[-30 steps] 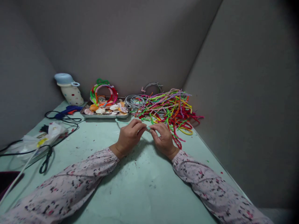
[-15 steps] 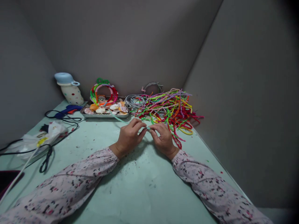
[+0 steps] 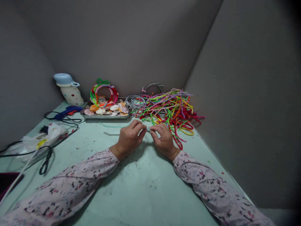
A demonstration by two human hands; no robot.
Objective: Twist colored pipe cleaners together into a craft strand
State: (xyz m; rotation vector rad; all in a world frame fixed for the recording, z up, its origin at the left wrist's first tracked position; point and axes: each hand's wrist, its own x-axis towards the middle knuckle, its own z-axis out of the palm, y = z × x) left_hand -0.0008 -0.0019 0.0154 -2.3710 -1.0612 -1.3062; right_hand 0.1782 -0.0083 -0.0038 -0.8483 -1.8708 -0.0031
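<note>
Over the middle of the table, my left hand (image 3: 130, 134) pinches a thin mint-green pipe cleaner (image 3: 110, 126) between thumb and fingertips. Its long free end runs out leftward past the hand, pale against the tabletop. A thin grey line beneath it may be its shadow or a wire; I cannot tell. Close on the right, my right hand (image 3: 162, 138) is closed at the fingertips on the same mint piece, of which a small bit shows between both hands. The fingers hide the rest.
Behind the hands, a metal tray (image 3: 105, 117) holds seashells (image 3: 101, 111) and colourful wrapped rings (image 3: 104, 91). Coiled grey wire (image 3: 136, 102) and a heap of bright pipe cleaners (image 3: 172, 106) lie to its right. Leftward are a bottle (image 3: 71, 94), black cable (image 3: 76, 125) and plastic bag (image 3: 55, 131).
The free end of the mint pipe cleaner has swung down and toward me, from in front of the tray to lower over the table. Both hands stay nearly in place.
</note>
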